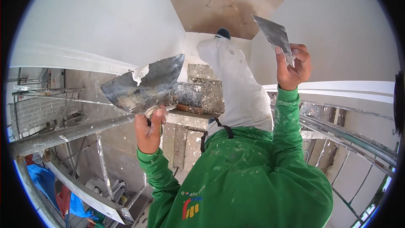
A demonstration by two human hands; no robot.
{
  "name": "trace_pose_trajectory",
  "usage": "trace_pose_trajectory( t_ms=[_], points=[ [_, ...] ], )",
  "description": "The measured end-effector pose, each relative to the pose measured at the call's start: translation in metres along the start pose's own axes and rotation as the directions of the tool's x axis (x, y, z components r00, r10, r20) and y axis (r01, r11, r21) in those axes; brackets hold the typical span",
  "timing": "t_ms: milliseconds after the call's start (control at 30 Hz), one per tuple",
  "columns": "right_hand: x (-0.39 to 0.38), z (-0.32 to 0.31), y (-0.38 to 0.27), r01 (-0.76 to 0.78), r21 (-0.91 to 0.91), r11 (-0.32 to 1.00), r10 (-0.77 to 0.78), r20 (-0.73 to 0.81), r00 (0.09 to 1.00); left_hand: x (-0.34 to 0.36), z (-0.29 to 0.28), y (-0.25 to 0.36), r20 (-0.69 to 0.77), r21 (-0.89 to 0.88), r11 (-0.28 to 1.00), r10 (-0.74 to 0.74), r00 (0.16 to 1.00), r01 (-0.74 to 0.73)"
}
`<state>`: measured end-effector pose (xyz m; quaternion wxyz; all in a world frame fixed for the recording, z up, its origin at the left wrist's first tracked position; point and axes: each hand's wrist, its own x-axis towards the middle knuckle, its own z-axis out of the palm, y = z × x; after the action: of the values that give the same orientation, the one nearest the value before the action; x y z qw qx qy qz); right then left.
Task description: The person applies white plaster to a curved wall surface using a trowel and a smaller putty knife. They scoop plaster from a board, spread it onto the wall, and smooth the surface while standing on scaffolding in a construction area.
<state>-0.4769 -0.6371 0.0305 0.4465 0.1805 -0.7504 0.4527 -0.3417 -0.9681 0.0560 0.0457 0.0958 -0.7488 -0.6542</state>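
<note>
Two pale walls (97, 21) flank open room ahead. Left of the leg (244, 82), the broad metal plate (147, 88), likely stiff and thin-edged, is held in the left hand (148, 131) by its near-side handle (152, 110); the right hand (294, 68) pinches the smaller, probably lighter blade (274, 34) low down. White paste (140, 74) looks soft.

Clearance and obstructions
Open air lies between left grip (149, 131) and right grip (295, 69), over the leg (242, 86). Sideways limits: left wall (105, 21), right wall (341, 33), scaffold tubes (76, 134). The trowel (145, 85) obstructs left grip's front.
</note>
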Motion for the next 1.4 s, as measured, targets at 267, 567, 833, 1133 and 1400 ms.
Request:
trace_pose_trajectory(
  t_ms=[267, 567, 833, 1133, 1400],
  points=[
    [0.039, 0.084, 0.161, -0.342, 0.074, 0.937, 0.347, -0.318, 0.882, 0.219, 0.069, -0.001, 0.099, -0.173, 0.984, 0.068, 0.993, -0.050],
    [0.104, 0.160, 0.290, -0.432, -0.292, 0.853, 0.486, 0.144, 0.862, 0.463, 0.083, 0.014, 0.172, -0.058, 0.998, 0.012, 0.985, -0.002],
    [0.101, 0.039, 0.211, -0.462, -0.242, 0.853, 0.521, 0.376, 0.766, 0.319, 0.119, 0.072, 0.130, -0.152, 0.988, 0.037, 0.991, -0.017],
    [0.177, 0.079, 0.209, -0.460, -0.120, 0.880, 0.458, 0.470, 0.755, 0.392, 0.140, 0.119, 0.079, -0.284, 0.949, 0.166, 0.983, -0.137],
    [0.276, 0.208, 0.310, -0.350, 0.044, 0.936, 0.237, 0.654, 0.718, 0.537, 0.112, 0.146, -0.109, -0.259, 0.863, 0.419, 0.901, -0.433]
  ],
)
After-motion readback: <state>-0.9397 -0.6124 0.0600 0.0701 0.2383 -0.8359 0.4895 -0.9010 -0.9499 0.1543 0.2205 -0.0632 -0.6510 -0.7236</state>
